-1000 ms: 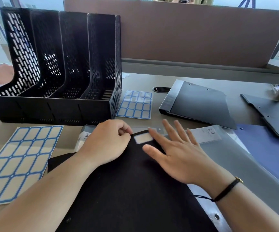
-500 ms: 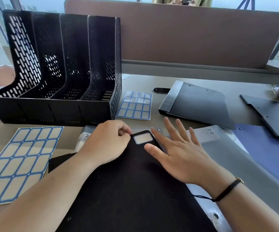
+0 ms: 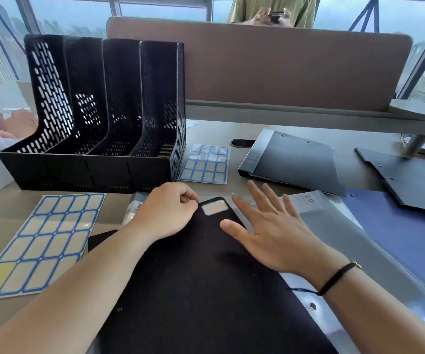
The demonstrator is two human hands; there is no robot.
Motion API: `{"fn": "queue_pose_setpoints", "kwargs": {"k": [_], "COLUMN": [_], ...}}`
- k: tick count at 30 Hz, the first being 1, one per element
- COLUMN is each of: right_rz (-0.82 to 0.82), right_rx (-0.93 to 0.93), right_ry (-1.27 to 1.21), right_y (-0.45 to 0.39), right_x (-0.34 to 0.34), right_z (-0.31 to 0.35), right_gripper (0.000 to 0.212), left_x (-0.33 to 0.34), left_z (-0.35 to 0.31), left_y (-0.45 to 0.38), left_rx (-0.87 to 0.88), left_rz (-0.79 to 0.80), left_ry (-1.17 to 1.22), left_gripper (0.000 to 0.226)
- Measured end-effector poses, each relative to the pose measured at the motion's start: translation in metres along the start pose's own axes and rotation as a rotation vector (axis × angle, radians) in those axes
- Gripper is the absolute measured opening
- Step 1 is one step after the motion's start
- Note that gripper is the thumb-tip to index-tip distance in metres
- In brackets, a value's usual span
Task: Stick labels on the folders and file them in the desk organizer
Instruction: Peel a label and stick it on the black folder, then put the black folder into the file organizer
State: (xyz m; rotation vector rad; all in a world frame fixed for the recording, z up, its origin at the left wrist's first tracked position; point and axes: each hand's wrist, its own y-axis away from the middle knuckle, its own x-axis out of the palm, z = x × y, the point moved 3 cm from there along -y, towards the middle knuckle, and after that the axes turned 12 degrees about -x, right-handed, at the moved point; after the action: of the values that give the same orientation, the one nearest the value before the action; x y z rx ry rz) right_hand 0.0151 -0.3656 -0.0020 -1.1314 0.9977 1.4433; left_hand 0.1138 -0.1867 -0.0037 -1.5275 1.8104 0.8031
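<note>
Your black folder (image 3: 193,290) lies flat before you, label (image 3: 215,207) on its far corner, left hand (image 3: 166,213) a loose empty fist beside it, right hand (image 3: 270,231) spread empty; likely light, stiff and slick, so pinch its long edge toward the organizer (image 3: 99,111).

Two bare forearms with no sleeves in view, left hand (image 3: 166,213) without rings, right hand (image 3: 270,231) likewise bare, thin black cord bracelet (image 3: 335,278) on the right wrist, small gold-coloured clasp
</note>
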Motion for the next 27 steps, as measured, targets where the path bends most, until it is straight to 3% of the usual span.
{"fn": "queue_pose_setpoints", "kwargs": {"k": [3, 8, 14, 19, 24, 27], "right_rz": [-0.010, 0.071, 0.000, -0.079, -0.124, -0.166], "right_rx": [-0.071, -0.065, -0.013, 0.044, 0.082, 0.106], "right_ry": [0.020, 0.018, -0.058, -0.102, -0.099, -0.141], "right_y": [0.026, 0.053, 0.052, 0.049, 0.046, 0.043], "right_x": [-0.008, 0.006, 0.014, 0.015, 0.015, 0.015], "right_z": [0.023, 0.044, 0.047, 0.053, 0.060, 0.061], "right_gripper": [0.087, 0.101, 0.099, 0.092, 0.084, 0.088], "left_x": [-0.009, -0.035, -0.065, -0.079, -0.091, -0.100], "left_z": [0.001, 0.007, 0.051, 0.091, 0.104, 0.113], "left_y": [0.002, 0.026, 0.069, 0.095, 0.109, 0.105], "left_rx": [0.012, 0.022, -0.101, -0.211, -0.277, -0.342], "left_rz": [-0.017, -0.028, -0.079, -0.102, -0.080, -0.056], "left_ry": [-0.129, -0.506, -0.524, -0.307, 0.099, 0.437], "left_gripper": [0.010, 0.037, 0.042, 0.041, 0.059, 0.051]}}
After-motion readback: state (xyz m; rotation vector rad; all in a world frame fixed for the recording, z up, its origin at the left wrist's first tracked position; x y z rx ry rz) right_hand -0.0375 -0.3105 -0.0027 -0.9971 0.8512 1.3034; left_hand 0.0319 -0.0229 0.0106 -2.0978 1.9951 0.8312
